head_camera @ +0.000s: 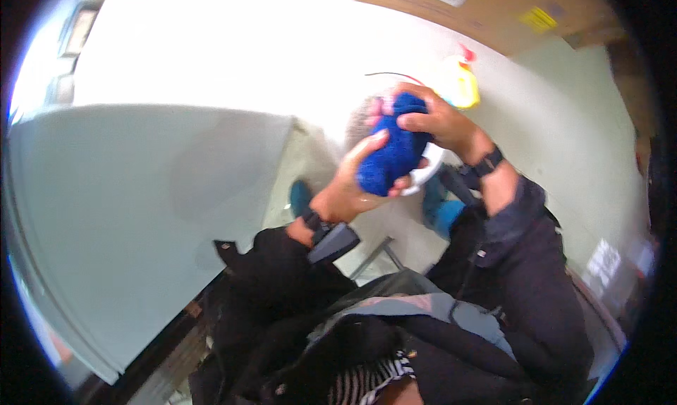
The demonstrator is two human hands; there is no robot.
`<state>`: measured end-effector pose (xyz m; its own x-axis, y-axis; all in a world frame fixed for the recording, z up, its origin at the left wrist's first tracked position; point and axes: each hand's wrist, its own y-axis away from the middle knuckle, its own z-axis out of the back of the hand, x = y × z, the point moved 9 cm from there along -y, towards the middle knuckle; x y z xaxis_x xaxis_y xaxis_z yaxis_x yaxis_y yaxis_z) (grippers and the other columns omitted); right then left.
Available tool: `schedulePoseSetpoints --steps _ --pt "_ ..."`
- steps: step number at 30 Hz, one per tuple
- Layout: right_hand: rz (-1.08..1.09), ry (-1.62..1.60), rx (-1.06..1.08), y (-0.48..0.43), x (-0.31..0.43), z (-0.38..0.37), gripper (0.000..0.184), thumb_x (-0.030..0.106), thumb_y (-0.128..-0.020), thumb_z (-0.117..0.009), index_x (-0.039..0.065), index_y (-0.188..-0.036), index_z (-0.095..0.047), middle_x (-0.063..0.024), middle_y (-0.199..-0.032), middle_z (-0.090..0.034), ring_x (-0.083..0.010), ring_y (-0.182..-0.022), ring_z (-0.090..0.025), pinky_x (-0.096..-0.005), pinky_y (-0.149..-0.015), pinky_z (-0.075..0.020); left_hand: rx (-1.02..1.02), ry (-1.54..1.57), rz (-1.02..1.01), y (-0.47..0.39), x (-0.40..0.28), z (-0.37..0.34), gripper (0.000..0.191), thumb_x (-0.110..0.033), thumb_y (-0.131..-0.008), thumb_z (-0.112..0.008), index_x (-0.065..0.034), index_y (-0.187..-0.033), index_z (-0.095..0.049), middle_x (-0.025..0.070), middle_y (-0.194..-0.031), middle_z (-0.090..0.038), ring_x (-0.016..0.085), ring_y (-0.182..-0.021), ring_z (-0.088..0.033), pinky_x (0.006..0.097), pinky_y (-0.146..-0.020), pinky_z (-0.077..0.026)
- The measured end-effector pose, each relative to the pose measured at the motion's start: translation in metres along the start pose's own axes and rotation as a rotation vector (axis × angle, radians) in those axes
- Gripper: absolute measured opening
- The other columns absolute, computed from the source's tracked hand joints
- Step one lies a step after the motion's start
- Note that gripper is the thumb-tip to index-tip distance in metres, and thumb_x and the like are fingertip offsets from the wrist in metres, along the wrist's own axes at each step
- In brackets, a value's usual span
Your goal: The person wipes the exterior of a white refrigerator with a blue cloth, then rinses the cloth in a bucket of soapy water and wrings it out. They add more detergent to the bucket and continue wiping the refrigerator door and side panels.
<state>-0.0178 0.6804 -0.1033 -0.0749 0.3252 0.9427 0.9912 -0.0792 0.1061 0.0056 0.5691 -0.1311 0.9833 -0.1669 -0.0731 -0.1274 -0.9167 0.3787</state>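
A bunched blue cloth (394, 146) is squeezed between my two hands in the upper middle of the view. My left hand (351, 185) grips its lower end, the thumb lying on top. At its upper end my right hand (441, 119) holds it with thumb and fingers. Below the cloth shows part of a white round rim (435, 164), perhaps of a bucket or basin; its contents are mostly hidden. Just beyond my right hand stands a yellow bottle (465, 88) with a red top.
A large pale flat panel or tabletop (143, 193) fills the left side. Cardboard boxes (497, 14) stand at the top right. My shoes, one of them blue-green (300, 196), show on the light floor. A thin metal leg or frame (373, 259) is near my knees.
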Motion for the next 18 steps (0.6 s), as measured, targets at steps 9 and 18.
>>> schedulePoseSetpoints --steps 9,18 --pt "0.0 -0.187 -0.119 -0.003 -0.01 -0.001 0.038 0.038 -0.082 -0.072 0.011 -0.103 -0.056 -0.0081 -0.095 -0.061 -0.0178 -0.092 -0.061 -0.0341 -0.085 -0.0523 0.156 -0.12 -0.04 0.019 -0.005 -0.005 0.099 -0.066 -0.07 -0.071 -0.0116 -0.143 -0.032 0.0108 -0.133 -0.046 0.022 -0.104 -0.052 0.0351 -0.087 -0.046" --pt "-0.112 0.044 -0.12 0.001 -0.015 0.006 0.036 0.039 -0.081 -0.067 0.011 -0.098 -0.053 -0.0074 -0.095 -0.057 -0.0185 -0.093 -0.059 -0.0334 -0.086 -0.0486 0.061 -0.242 0.043 0.014 -0.001 0.004 0.068 -0.047 -0.089 -0.064 -0.0023 -0.135 -0.041 0.0182 -0.115 -0.063 0.017 -0.084 -0.064 0.0201 -0.057 -0.05"
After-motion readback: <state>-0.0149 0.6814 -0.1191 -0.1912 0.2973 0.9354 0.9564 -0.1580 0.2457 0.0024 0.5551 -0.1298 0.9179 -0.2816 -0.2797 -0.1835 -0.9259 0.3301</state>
